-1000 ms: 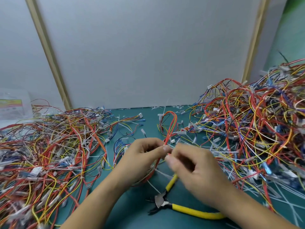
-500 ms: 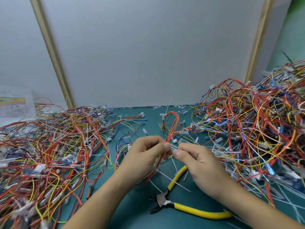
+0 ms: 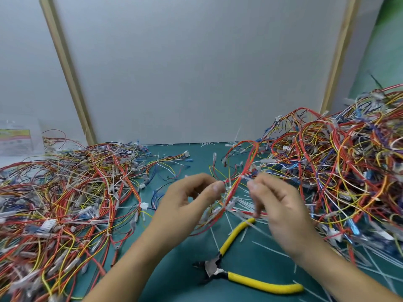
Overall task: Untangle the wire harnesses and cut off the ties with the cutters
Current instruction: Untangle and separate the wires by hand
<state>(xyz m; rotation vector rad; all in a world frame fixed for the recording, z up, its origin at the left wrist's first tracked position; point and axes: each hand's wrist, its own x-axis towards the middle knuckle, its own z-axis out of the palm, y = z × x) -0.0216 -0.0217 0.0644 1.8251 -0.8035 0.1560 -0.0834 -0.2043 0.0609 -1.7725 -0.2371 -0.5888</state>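
Tie removal: left hand (image 3: 192, 201) pinches harness (image 3: 250, 162), right hand (image 3: 279, 203) pinches tie (image 3: 247, 179) (blurred); draw it straight out, harness steady.

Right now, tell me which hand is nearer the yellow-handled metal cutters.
Right. The right hand is beside the upper handle tip of the cutters; the left hand is farther left.

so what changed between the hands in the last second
The hands drew apart. The right hand pulled rightward off the red harness, so its fingertips no longer meet those of the left hand. Blur hides whether either hand still pinches anything. The cutters stayed on the mat, untouched.
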